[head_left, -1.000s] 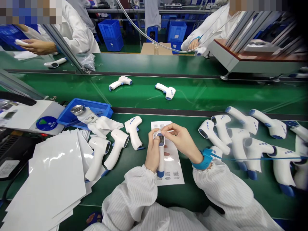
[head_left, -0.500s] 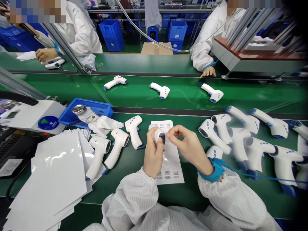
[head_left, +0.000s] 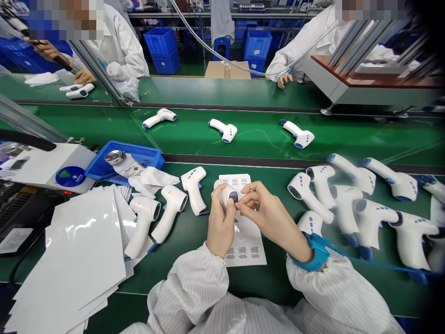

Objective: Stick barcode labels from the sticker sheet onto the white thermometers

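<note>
Thermometer [head_left: 224, 192] clamped in left hand [head_left: 220, 227], right hand [head_left: 273, 220] pinching its head; light, stiff plastic, hold by handle.

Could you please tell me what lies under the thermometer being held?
A printed sheet lies under the infrared thermometer; the left hand and right hand cover its upper part.
</note>
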`<move>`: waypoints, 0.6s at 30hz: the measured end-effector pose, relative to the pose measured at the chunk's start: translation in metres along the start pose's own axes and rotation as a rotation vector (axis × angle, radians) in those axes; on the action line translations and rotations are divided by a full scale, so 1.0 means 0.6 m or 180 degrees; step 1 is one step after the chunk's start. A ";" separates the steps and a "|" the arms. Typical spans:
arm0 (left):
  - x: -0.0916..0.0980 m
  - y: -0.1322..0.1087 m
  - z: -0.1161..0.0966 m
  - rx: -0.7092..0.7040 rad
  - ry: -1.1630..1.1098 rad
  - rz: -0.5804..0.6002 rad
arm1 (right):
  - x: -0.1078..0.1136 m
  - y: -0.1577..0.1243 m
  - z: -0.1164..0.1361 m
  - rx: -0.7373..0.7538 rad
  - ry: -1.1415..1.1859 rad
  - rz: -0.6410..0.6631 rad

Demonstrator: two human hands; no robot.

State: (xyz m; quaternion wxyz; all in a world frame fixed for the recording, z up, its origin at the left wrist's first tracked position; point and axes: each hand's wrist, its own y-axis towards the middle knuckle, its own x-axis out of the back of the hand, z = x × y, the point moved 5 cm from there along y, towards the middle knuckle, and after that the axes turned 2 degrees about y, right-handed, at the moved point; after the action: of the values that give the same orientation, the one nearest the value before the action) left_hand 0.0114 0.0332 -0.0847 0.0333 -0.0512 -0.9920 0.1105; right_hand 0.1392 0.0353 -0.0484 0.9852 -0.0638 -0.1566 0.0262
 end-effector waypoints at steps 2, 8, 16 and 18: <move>0.001 0.001 0.002 0.0166 -0.0235 0.0066 | -0.002 0.004 -0.007 -0.0149 0.0338 0.0151; -0.009 -0.008 -0.007 0.0642 -0.0984 0.0705 | 0.015 0.015 -0.003 0.0302 0.0500 -0.0384; -0.007 -0.027 -0.031 0.0391 -0.0754 0.0856 | 0.003 0.009 0.027 0.0821 0.0254 -0.0578; -0.001 -0.026 -0.030 0.0308 -0.0697 0.0734 | -0.010 0.006 0.016 0.0498 0.0381 -0.0318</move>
State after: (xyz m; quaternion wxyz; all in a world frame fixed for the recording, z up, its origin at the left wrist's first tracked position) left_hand 0.0122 0.0221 -0.0635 -0.0856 -0.1508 -0.9707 0.1662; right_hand 0.1301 0.0394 -0.0416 0.9949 0.0198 -0.0980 -0.0146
